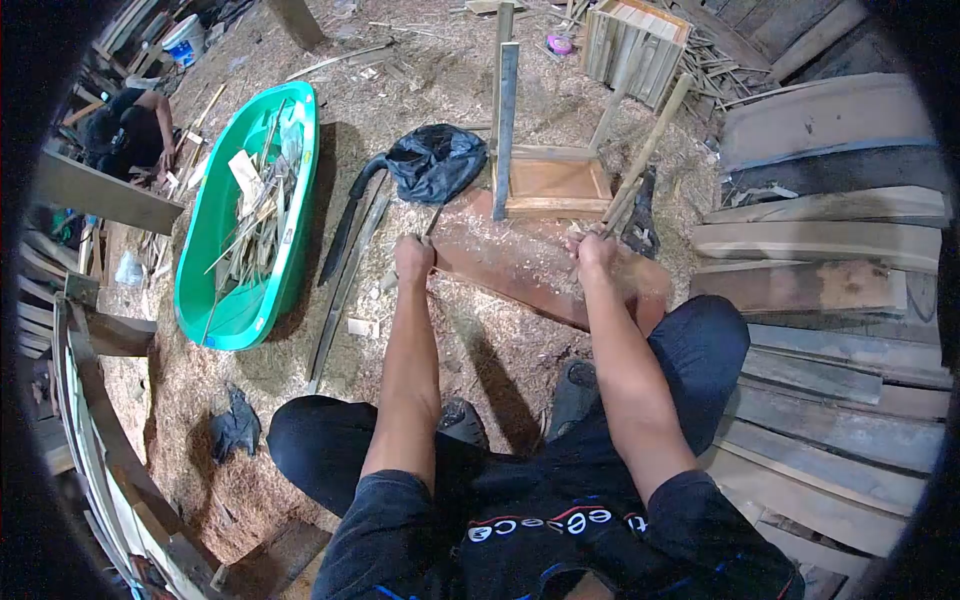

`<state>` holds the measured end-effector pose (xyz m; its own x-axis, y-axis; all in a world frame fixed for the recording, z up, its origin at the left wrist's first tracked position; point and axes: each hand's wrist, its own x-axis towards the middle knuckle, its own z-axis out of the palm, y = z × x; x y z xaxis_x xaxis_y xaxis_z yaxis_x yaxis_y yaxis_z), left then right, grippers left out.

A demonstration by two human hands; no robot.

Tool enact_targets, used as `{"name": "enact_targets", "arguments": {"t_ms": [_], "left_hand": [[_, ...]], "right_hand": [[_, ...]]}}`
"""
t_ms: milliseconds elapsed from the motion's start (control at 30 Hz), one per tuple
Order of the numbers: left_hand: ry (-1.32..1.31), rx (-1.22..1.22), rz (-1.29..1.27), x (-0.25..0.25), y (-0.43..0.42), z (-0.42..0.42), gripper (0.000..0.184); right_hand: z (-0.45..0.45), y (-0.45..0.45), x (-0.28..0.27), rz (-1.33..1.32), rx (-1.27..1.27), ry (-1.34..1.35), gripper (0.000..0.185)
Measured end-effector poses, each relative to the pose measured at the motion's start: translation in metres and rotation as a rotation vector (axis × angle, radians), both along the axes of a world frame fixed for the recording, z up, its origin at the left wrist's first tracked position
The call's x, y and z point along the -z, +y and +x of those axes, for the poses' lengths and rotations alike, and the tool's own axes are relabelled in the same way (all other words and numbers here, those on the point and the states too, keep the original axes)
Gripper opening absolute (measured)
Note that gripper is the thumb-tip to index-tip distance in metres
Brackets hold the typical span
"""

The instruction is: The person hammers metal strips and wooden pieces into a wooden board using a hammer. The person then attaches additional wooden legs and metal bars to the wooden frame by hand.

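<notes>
My left hand (414, 257) is closed at the left end of a reddish-brown board (500, 255) lying on the floor. A thin dark piece sticks up beside its fist, too small to name. Over the board's right part, my right hand (593, 248) is closed too, with pale wood bits at its fingers; what it grips is hidden. Wood shavings are scattered on the board. Just beyond it stands an upturned wooden stool-like frame (555, 182), its legs pointing up. A crumpled black plastic bag (437, 160) lies to the frame's left.
A green tub (190, 290) holding wood scraps stands at left, beside long narrow strips (340, 290). Curved planks (830, 350) are stacked along the right. A slatted wooden crate (632, 50) stands at the back. Another person (125, 130) crouches at far left. Shavings cover the floor.
</notes>
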<state>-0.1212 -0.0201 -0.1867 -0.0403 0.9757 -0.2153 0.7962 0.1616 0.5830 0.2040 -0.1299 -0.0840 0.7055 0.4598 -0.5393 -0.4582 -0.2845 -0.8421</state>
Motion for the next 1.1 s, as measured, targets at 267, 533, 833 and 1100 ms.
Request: {"name": "enact_targets", "arguments": {"t_ms": [267, 533, 833, 1100], "left_hand": [[-0.079, -0.098, 0.030, -0.056, -0.026, -0.016, 0.036], [-0.593, -0.185, 0.108, -0.117, -0.044, -0.002, 0.037], [-0.838, -0.210, 0.327, -0.156, -0.027, 0.110, 0.022], [-1.089, 0.153, 0.276, -0.148, -0.009, 0.156, 0.041]], "right_hand": [[-0.028, 0.019, -0.008, 0.121, 0.085, -0.004, 0.015], [-0.049, 0.030, -0.024, 0.127, 0.209, 0.033, 0.016], [0.020, 0.015, -0.021, -0.008, 0.157, -0.692, 0.049], [0.081, 0.026, -0.006, 0.161, -0.078, -0.606, 0.050]]}}
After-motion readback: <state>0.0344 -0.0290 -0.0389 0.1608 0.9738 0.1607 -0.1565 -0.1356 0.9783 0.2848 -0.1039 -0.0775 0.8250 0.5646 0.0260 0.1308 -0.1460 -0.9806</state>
